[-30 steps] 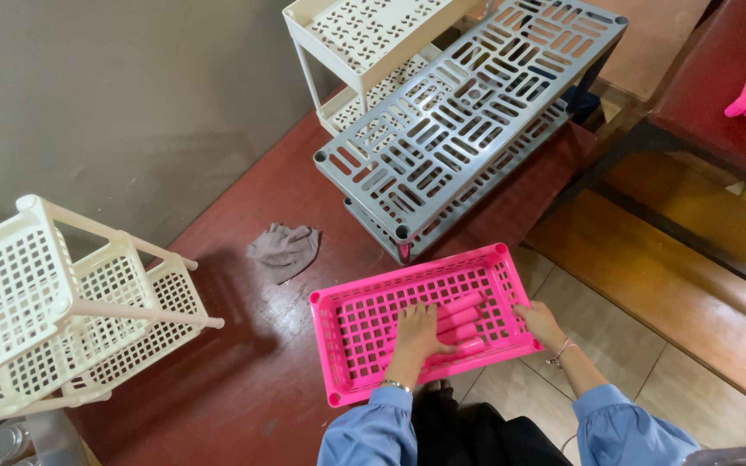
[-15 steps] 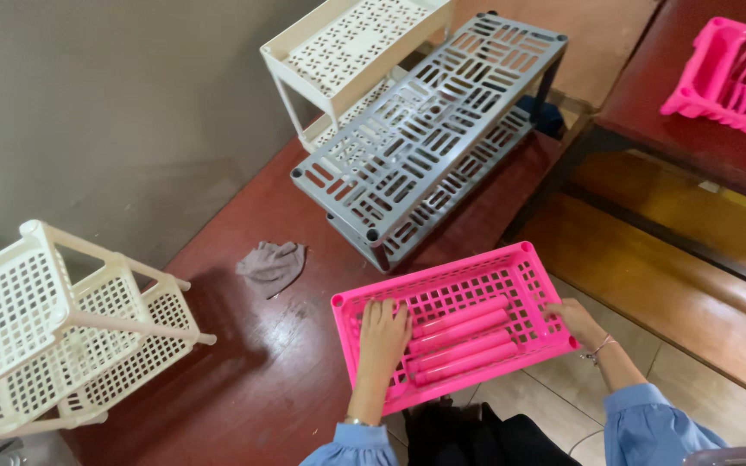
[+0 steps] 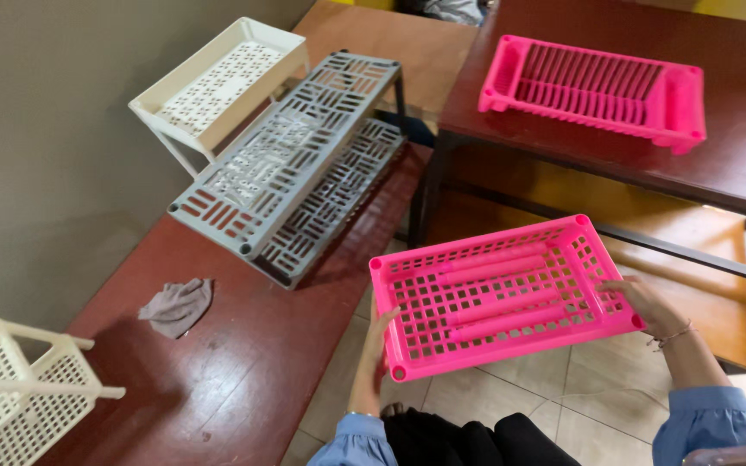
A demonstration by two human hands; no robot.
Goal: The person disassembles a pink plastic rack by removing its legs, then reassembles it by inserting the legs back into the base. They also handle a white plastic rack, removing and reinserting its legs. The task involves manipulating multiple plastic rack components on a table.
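A pink perforated plastic tray [image 3: 502,298] hangs in the air past the edge of the dark wooden bench [image 3: 243,371], above the tiled floor. Several loose pink tubes [image 3: 494,309] lie inside it. My left hand [image 3: 379,345] grips the tray's near left end. My right hand [image 3: 649,304] grips its right end. The tray is held roughly level, tilted slightly toward me.
A grey two-tier rack [image 3: 300,173] and a cream rack [image 3: 218,82] stand on the bench. A grey cloth [image 3: 177,305] lies on it, a white rack [image 3: 19,388] at the left. A pink dish rack [image 3: 593,86] sits on the table at the right.
Both hands have lifted the pink tray off the bench and carried it to the right, over the floor. The view has swung right, showing the far table.
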